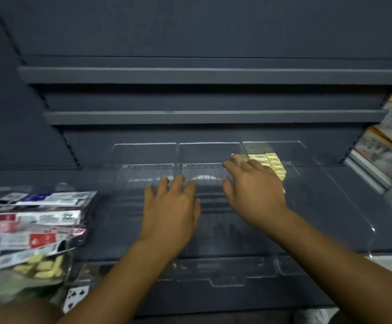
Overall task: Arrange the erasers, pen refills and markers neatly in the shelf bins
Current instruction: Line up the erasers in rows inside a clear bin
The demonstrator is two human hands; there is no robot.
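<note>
Nearest you, left of the clear divided bin (225,280), a playing card (75,298) lies below loose yellow erasers (43,268) and a stack of printed packets (33,220). Your left hand (170,202) hovers over the bin's left half, fingers spread, holding nothing. Your right hand (253,183), likewise spread and empty, reaches over the boxed erasers (273,163) at the rear of the bin's right compartment; contact cannot be confirmed.

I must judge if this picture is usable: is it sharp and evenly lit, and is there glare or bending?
Head view: dim overall, dark shelves; blur softens the left hand, right hand and the packets at left; white glare streaks the clear bin between the hands; the shelf edges look almost straight; print on the yellow boxes is unreadable.
</note>
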